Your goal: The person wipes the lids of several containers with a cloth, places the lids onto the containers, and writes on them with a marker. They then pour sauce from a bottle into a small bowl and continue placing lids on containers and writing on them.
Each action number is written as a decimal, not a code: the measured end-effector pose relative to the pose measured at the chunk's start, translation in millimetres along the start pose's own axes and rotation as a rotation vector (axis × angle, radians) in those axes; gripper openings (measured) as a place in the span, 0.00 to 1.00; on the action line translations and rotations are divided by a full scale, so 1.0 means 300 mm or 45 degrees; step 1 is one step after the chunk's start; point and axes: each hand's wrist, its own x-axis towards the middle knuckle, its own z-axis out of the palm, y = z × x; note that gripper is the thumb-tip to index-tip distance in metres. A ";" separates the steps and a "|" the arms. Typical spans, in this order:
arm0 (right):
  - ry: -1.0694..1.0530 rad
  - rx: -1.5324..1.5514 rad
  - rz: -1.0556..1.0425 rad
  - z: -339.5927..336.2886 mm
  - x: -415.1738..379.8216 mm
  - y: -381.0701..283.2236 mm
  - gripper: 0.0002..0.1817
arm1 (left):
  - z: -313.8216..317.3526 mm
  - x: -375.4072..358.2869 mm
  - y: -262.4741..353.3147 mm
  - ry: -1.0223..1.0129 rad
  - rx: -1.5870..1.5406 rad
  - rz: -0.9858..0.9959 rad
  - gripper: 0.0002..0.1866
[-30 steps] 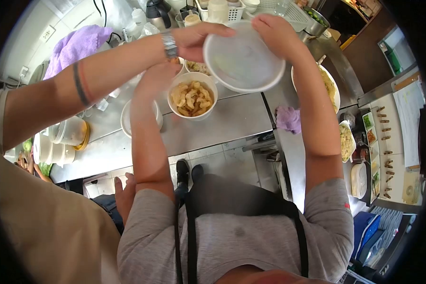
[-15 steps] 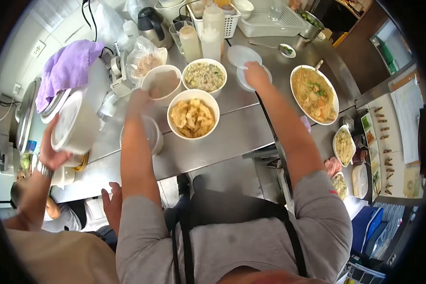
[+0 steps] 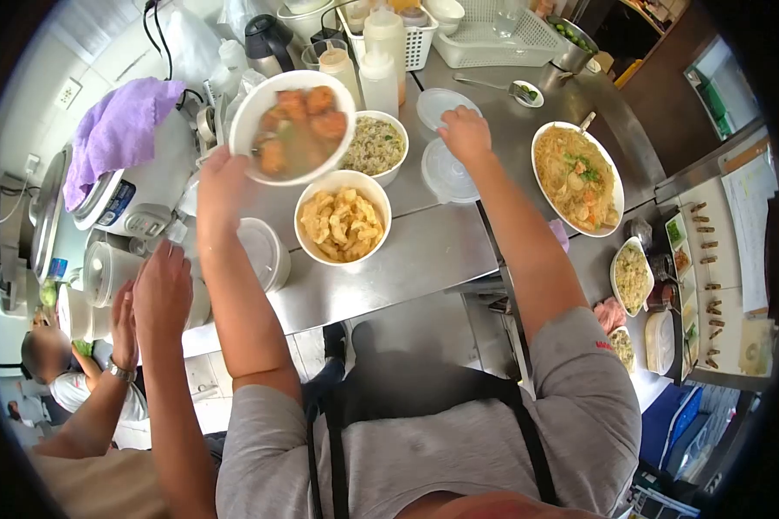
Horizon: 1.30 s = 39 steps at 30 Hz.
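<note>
My left hand [image 3: 222,186] grips the rim of a white bowl [image 3: 244,149], raised over the counter. Clear liquid and orange-red chunks of food [image 3: 292,105] fill it, and the bowl partly covers a tub of fried rice [image 3: 374,143]. Below it stands a white tub of golden fried pieces [image 3: 342,223]. My right hand [image 3: 466,137] has its fingers curled at the near edge of a translucent round lid [image 3: 440,105]; its fingertips are partly hidden. Another translucent lid [image 3: 450,173] lies just below that hand. Beside my left forearm is a translucent-lidded tub [image 3: 262,251].
A co-worker's hands [image 3: 164,277] are at the left, near stacked tubs [image 3: 111,268]. An oval noodle dish [image 3: 577,177] sits on the right. Squeeze bottles [image 3: 379,82] and a white basket [image 3: 493,39] line the back. A rice cooker [image 3: 134,199] carries a purple towel [image 3: 121,130].
My left hand has lifted the soup bowl off the counter. The two lids lie farther apart, with my right hand at the upper one. The co-worker has put down a tub.
</note>
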 end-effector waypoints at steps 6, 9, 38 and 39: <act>-0.205 -0.100 -0.009 0.101 0.053 0.050 0.08 | 0.236 -0.197 0.037 -0.495 -0.089 -0.171 0.11; -0.055 0.067 0.138 0.049 0.041 0.118 0.07 | 0.348 -0.277 0.035 -0.682 0.078 -0.305 0.12; 0.431 0.874 0.025 -0.489 -0.293 0.088 0.05 | 0.615 -0.143 -0.110 -0.109 -0.366 0.625 0.05; 0.432 0.726 0.027 -0.460 -0.271 0.116 0.05 | 0.587 -0.185 -0.083 -0.055 -0.104 0.888 0.04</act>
